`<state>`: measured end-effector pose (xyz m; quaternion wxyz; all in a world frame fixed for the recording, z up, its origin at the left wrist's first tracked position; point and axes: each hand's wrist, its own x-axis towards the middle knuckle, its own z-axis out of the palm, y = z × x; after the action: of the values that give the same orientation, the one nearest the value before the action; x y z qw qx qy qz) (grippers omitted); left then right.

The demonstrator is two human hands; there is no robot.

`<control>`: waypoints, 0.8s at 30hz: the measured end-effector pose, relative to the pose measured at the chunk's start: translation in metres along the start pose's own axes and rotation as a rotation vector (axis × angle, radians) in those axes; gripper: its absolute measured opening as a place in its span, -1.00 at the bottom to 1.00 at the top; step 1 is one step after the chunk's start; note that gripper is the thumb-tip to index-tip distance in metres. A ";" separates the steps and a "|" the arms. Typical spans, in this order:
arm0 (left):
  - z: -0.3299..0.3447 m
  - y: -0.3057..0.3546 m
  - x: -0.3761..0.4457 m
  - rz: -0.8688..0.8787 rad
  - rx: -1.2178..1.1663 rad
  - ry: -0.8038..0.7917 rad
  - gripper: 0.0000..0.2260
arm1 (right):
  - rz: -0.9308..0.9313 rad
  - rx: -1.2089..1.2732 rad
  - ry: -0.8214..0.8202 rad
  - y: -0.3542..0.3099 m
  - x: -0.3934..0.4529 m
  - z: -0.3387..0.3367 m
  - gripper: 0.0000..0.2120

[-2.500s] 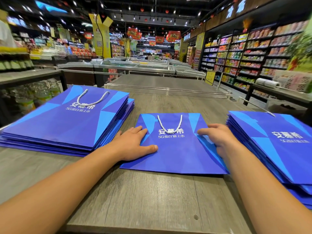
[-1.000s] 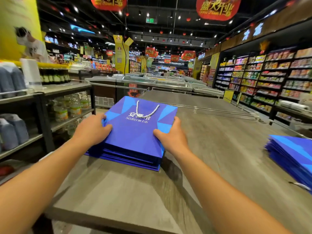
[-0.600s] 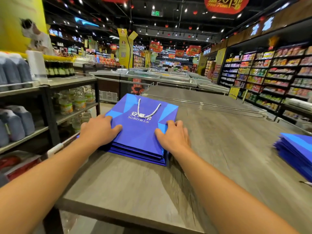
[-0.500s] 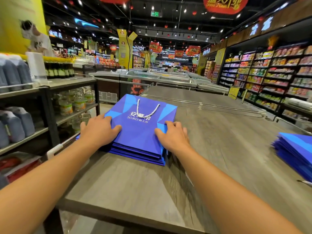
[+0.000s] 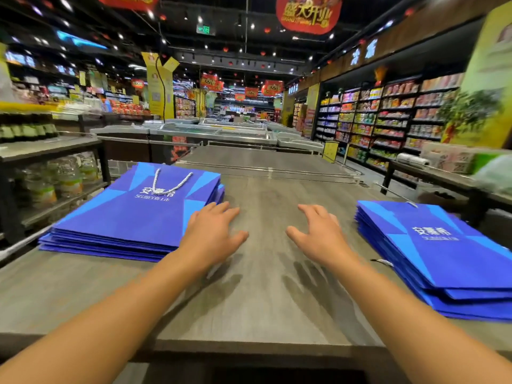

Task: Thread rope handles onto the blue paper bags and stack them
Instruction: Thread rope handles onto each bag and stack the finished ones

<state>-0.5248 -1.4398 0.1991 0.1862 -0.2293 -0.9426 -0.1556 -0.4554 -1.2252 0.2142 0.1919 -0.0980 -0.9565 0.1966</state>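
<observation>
A stack of flat blue paper bags (image 5: 130,217) lies at the left of the grey wooden table (image 5: 260,297); its top bag carries a white rope handle (image 5: 173,181). A second stack of blue bags (image 5: 443,256) lies at the right, no handle showing on its top bag. A white rope end (image 5: 383,262) pokes out at its left edge. My left hand (image 5: 213,234) hovers over the table by the left stack's right edge, fingers spread, holding nothing. My right hand (image 5: 318,235) hovers over the middle of the table, fingers spread and empty, apart from the right stack.
A metal rail (image 5: 268,171) crosses the table behind the bags. A shelf with bottles and jars (image 5: 52,178) stands at the left. A dark side table (image 5: 432,178) with packages is at the right; store shelving (image 5: 388,120) lines the right aisle.
Both hands have let go of the left stack and moved right, over the bare table between the two stacks. The bag carried from the middle now tops the left stack.
</observation>
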 end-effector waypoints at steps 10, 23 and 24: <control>0.058 0.173 0.022 0.175 -0.277 -0.137 -0.40 | 0.325 -0.310 -0.008 0.179 -0.045 -0.096 -0.38; 0.078 0.205 0.031 -0.608 -1.514 -0.238 -0.95 | 0.036 -0.248 -0.164 0.127 -0.101 -0.059 -0.44; 0.076 0.202 0.031 -0.647 -1.525 -0.221 -0.96 | 0.015 -0.215 -0.148 0.124 -0.103 -0.057 -0.44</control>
<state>-0.4728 -1.2279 0.1873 -0.1676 -0.0245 -0.6111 -0.7732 -0.3252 -1.1204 0.1777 0.1078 -0.1105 -0.9828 0.1012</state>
